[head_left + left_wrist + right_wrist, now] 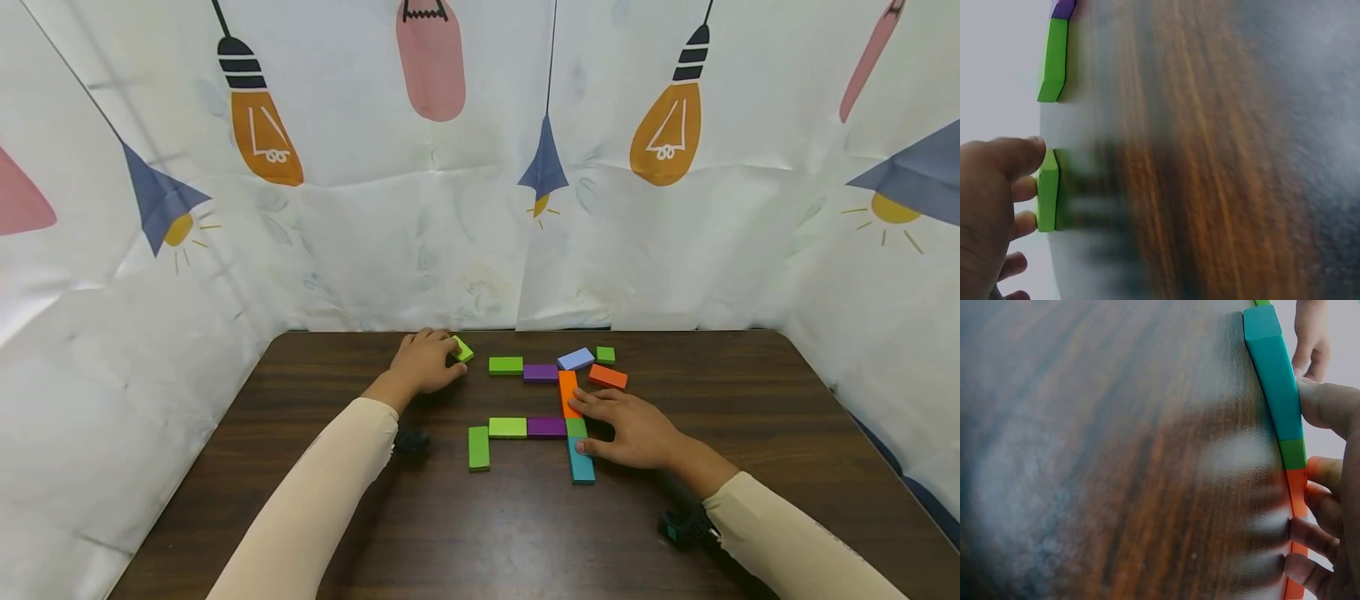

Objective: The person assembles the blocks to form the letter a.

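At the far edge of the table my left hand (426, 362) has its fingertips against a lime green block (463, 350). In the left wrist view, its fingers meet the side of that block (1048, 194) and the thumb is at one end. My right hand (630, 429) rests over a column of blocks. Its fingers are on the upright orange block (567, 392), while its thumb touches the teal block (581, 462). A small green block (576, 427) sits between those two. Purple block (546, 428) and lime block (507, 428) extend left from the column.
A green block (478, 450) stands lengthwise at the row's left end. Behind is another row with a green block (506, 366) and a purple block (540, 373). A periwinkle block (576, 359), small green square (605, 355) and orange block (608, 377) lie at back right.
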Available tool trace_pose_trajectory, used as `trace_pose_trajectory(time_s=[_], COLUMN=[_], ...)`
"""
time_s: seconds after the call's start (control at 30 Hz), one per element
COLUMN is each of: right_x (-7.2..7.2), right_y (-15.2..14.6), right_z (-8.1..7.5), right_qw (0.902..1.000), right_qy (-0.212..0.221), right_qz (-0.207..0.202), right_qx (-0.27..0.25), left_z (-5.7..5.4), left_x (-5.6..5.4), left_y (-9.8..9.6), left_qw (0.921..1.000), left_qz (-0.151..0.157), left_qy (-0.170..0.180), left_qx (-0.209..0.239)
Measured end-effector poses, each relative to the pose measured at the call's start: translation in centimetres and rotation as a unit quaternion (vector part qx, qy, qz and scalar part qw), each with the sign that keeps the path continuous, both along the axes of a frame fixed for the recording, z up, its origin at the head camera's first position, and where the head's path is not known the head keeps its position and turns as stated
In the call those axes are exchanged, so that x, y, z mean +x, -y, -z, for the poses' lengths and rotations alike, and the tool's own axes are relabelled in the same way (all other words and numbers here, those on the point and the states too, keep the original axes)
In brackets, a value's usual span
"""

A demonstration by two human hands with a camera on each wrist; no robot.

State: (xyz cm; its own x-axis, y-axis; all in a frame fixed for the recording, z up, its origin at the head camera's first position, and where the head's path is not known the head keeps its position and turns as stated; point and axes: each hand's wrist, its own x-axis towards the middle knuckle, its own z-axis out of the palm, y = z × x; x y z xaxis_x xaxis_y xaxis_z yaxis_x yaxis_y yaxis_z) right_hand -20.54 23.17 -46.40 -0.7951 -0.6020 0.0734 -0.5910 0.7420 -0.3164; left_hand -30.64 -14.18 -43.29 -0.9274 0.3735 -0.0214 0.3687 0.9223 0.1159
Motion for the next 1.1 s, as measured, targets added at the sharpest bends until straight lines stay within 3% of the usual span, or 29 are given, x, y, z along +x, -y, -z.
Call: trace_pose_trajectory(time_s=[0.2,0.6,0.8,1.1], right_x=[0.0,0.0,0.0,0.0], right_y=[0.0,0.1,0.1,0.1], right_z=[0.1,0.0,-0.2,-0.3], right_qw=[1.0000,1.0000,1.0000,1.0000], right_qy=[0.001,0.003,0.005,0.004], right_qz=[-0.002,-0.003,0.000,-0.001], right_qx=[-0.003,-0.004,-0.001,0.002], left_z=[0.6,1.8,1.5,0.7], left_x=[0.2,-0.2,1.0,4.8], left_y=[0.2,-0.5,-0.5,-0.6], left_qw=[0.9989,0.9944,0.9936,0.9889], left_qz=[-0.023,-0.078,-0.054,0.018], left_qy=[-0.004,-0.053,-0.082,-0.126], left_qx=[0.039,0.049,0.056,0.078])
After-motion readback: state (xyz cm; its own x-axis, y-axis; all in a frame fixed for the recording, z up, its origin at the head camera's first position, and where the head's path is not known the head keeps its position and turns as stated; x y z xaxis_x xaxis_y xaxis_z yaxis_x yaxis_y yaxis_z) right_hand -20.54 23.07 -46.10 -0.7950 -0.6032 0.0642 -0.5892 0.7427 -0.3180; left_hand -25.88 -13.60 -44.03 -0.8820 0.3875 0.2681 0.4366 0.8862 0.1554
